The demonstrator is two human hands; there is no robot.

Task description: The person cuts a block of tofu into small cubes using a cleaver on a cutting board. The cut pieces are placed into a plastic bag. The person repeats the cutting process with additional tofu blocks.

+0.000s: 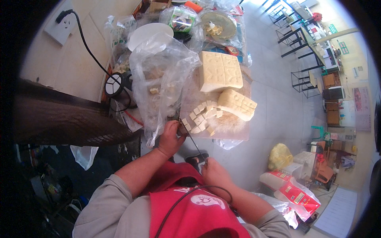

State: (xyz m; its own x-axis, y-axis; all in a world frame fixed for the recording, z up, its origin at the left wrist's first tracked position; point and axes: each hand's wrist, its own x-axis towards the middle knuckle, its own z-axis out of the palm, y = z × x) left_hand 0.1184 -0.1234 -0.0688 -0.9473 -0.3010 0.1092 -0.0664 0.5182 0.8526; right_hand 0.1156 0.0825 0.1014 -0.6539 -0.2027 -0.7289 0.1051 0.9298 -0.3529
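My left hand (172,139) is at the board's near left corner, thumb and fingers curled around a small brownish piece (182,129) that is partly hidden. A long, thin dark tool (195,144) slants from those fingers back to my right hand (215,172), which grips its near end. Whether it is a rod or a blade seen edge-on, I cannot tell. Just beyond lie rows of small pale cubes (198,117), apparently tofu, on the cutting board (232,131). A large scored tofu block (221,71) and a smaller, tilted one (238,104) sit behind them.
Crumpled clear plastic bags (162,77) crowd the board's left side, near a black-and-white appliance (114,84) with a cord. Farther back are a white plate (151,35) and a round tray (218,25) holding scraps. Red-and-white sacks (293,193) stand on the floor at right.
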